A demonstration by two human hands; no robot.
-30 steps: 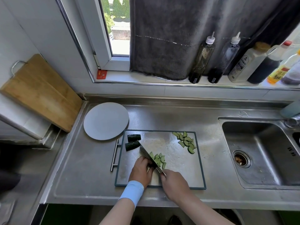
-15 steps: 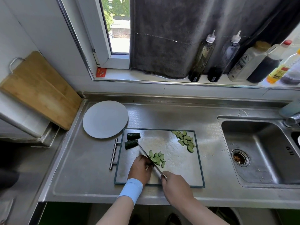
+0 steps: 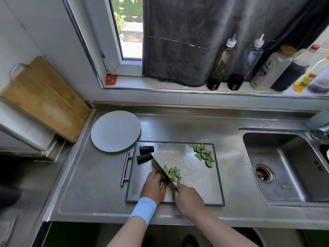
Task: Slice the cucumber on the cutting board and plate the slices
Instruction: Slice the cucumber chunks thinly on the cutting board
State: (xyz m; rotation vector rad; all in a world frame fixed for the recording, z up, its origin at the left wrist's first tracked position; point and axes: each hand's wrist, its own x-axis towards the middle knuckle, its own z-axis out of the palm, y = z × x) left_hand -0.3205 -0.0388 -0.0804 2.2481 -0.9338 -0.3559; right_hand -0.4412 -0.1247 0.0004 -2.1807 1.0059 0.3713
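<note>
Head view: little has altered in the last second. The knife is still gripped by the right hand and set against the cucumber piece, which is held under the curled left hand, so slicing is judged unfinished. Two chunks and slices lie on the cutting board. Nothing has been placed on the plate.

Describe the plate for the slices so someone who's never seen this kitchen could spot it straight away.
Start at the steel counter left of the sink. At the far-left corner of the metal cutting board lies the plate. It alone there is round: flat, pale grey, nothing on it.
</note>
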